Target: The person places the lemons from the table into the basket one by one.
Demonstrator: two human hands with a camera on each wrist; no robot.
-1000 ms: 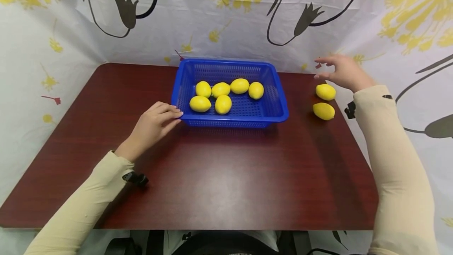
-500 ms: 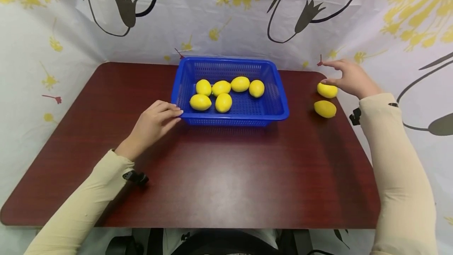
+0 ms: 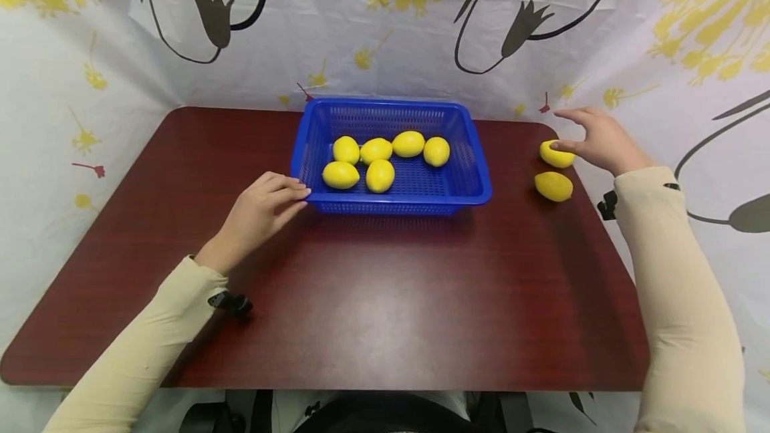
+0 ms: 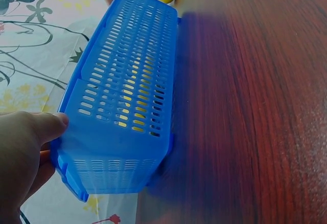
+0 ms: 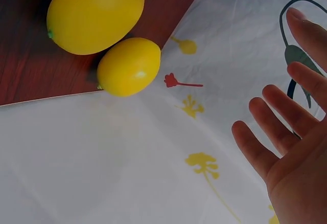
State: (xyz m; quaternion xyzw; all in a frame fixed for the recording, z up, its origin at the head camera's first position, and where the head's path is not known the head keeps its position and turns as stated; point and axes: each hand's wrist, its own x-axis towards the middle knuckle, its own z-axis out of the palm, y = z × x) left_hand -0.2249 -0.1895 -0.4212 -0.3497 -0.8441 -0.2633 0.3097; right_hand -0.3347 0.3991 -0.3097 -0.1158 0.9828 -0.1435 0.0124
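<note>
A blue plastic basket [image 3: 397, 200] stands at the back middle of the table with several yellow lemons [image 3: 379, 176] inside. My left hand [image 3: 260, 216] pinches its near left corner; in the left wrist view the thumb [image 4: 51, 124] lies on the rim and fingers are beneath it. At the table's right edge, my right hand [image 3: 601, 141] hovers with fingers spread and nothing in its grasp. It partly covers the farther of two loose lemons [image 3: 553, 154]. The nearer lemon [image 3: 553, 186] lies just in front. In the right wrist view the hand [image 5: 296, 157] is apart from both.
The dark red wooden table [image 3: 385, 299] ends close beside the two loose lemons. A white flowered cloth [image 3: 385, 32] hangs behind and at the sides of the table. Black wrist cameras [image 3: 231, 303] sit on both sleeves.
My right hand has shifted slightly to the right and lower, now overlapping the farther loose lemon in the head view. The left hand, basket and lemons have stayed put.
</note>
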